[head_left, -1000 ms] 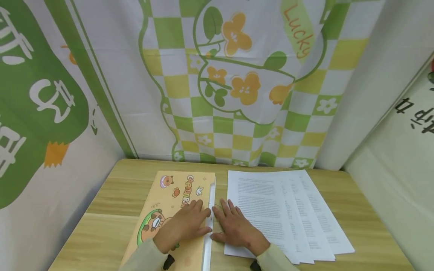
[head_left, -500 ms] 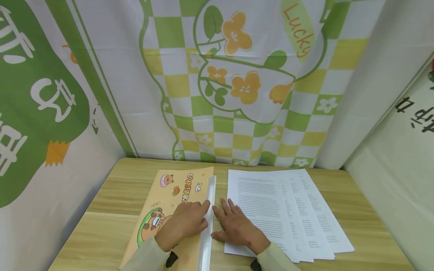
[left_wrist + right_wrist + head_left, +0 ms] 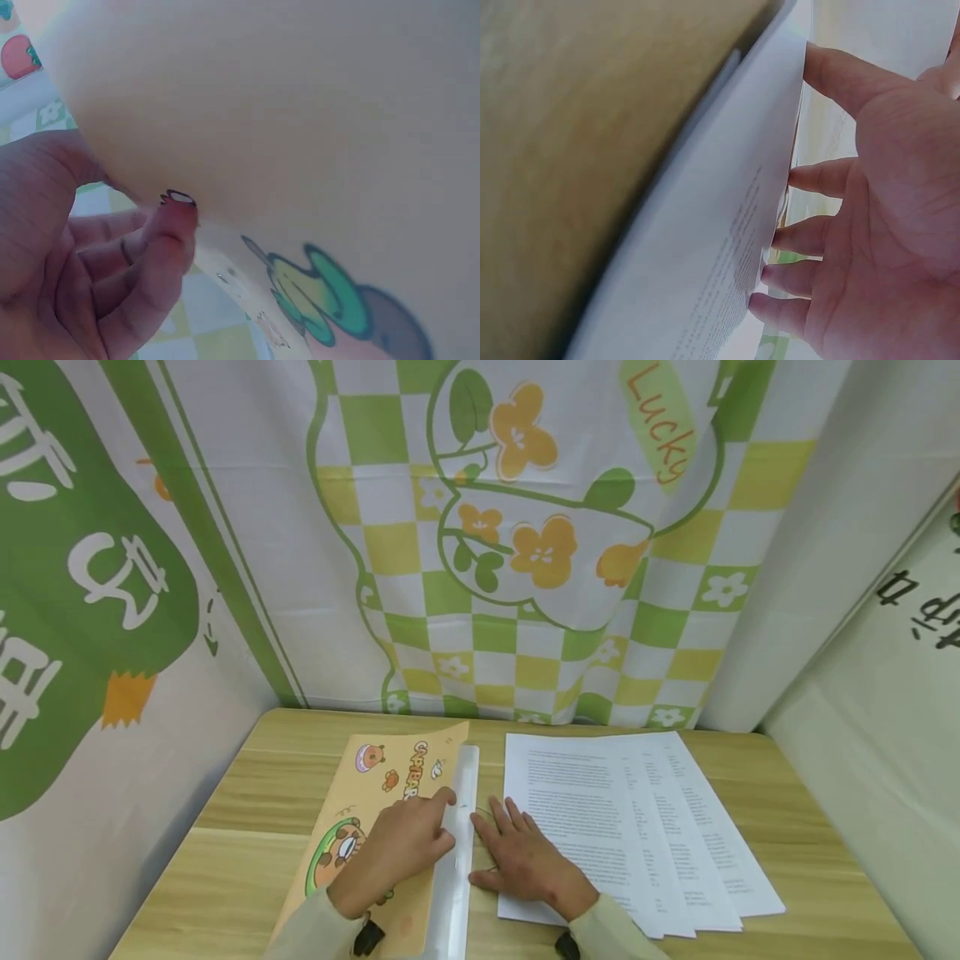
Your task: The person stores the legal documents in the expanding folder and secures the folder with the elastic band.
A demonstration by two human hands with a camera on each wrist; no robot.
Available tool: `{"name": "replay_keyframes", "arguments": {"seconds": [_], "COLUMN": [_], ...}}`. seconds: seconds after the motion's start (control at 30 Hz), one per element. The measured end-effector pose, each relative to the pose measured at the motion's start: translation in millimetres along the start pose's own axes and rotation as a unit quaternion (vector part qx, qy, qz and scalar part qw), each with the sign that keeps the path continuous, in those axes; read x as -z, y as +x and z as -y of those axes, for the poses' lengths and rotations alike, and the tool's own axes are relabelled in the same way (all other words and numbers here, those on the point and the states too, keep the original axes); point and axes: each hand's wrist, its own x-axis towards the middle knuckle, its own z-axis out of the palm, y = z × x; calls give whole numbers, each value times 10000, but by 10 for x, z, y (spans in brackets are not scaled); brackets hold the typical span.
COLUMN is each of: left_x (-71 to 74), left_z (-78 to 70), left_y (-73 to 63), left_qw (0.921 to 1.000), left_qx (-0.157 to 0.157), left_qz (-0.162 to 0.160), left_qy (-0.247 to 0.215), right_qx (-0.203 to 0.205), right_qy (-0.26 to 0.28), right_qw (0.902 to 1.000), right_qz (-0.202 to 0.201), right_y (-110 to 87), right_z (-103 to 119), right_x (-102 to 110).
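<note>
A yellow-orange file folder with capybara cartoons lies left of centre on the table. My left hand pinches the right edge of its front cover, thumb and index finger on either side in the left wrist view, where the cover fills most of the picture. That edge is raised, baring a whitish strip of the inside. My right hand rests with fingers spread at the left side of a stack of printed sheets. In the right wrist view, its fingertips lie along the paper's edge.
The sheets fan out toward the right on the wooden table. Behind the table hangs a green and yellow checked curtain. White printed cloth closes the right side, and a similar cloth the left.
The folder's front cover has lifted at its right edge and moved left with my left hand, widening the whitish strip beneath. My right hand and the sheets have hardly moved.
</note>
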Motion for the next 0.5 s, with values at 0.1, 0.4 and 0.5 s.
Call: {"name": "replay_keyframes", "arguments": {"seconds": [0.1,0.4,0.5], "left_x": [38,130,163], "left_z": [1,13,32], "left_y": [-28,-68,-73], "left_qw": [9996,9965,9922], "left_qx": [137,325,378], "left_qz": [-110,-125,-60], "left_qy": [-211,-766,-1188], "right_qx": [-30,-67,-69], "right_qy": [29,105,128], "right_qw": [10000,9999,9999], "right_qz": [9,50,33], "right_y": [4,0,-2], "right_z": [3,6,6], "right_x": [5,13,7]}}
